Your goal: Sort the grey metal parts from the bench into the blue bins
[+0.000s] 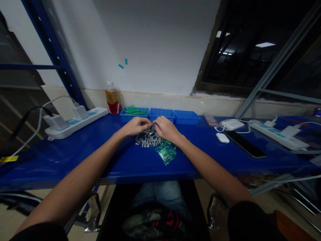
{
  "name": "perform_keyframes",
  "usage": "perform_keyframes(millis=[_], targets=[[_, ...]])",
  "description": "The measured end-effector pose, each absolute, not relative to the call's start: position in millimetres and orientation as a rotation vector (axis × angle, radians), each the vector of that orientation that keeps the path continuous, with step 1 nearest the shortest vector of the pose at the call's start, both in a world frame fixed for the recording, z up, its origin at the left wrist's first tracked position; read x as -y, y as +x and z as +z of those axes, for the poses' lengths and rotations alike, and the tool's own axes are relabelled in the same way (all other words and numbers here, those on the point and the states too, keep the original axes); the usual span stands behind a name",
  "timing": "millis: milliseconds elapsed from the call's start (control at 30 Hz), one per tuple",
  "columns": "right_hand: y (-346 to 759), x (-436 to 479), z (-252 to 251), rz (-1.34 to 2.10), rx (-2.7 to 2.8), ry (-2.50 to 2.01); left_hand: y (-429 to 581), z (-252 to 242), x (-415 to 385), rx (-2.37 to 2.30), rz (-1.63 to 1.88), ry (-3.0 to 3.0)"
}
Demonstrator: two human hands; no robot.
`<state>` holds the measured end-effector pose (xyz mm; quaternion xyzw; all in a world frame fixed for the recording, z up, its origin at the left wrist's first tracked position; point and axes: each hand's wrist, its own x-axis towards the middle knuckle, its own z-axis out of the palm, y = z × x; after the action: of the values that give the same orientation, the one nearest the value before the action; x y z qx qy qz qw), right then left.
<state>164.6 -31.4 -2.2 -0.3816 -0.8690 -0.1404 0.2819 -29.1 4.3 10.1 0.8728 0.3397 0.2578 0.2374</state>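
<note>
Close together, the left hand (138, 126) and right hand (165, 128) curl by metal parts (148, 142) on the counter (140, 163); I cannot tell how closed either grip is, or on what.

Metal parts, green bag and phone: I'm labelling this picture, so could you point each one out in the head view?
Metal parts (149, 141): head view, on the small pieces amid the pile.
Green bag (166, 153): head view, on the middle of its front.
Phone (245, 144): head view, on its dark upper face.
</note>
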Motion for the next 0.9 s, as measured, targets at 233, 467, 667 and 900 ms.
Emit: perform_keyframes(millis=[233, 467, 667, 900], targets=[[162, 37, 1, -0.393, 2.309, -1.040, -28, 12, -3, -0.941, 0.654, 2.416], [208, 6, 0, -0.418, 1.941, -1.360, -45, 14, -11, -1.299, 0.305, 2.590], [269, -18, -14, -0.378, 1.571, -1.863, -46, 7, -12, -1.471, 0.147, 2.651], [262, -12, -12, -0.348, 1.525, -1.901, -44, 9, -13, -1.337, 0.371, 2.653]])
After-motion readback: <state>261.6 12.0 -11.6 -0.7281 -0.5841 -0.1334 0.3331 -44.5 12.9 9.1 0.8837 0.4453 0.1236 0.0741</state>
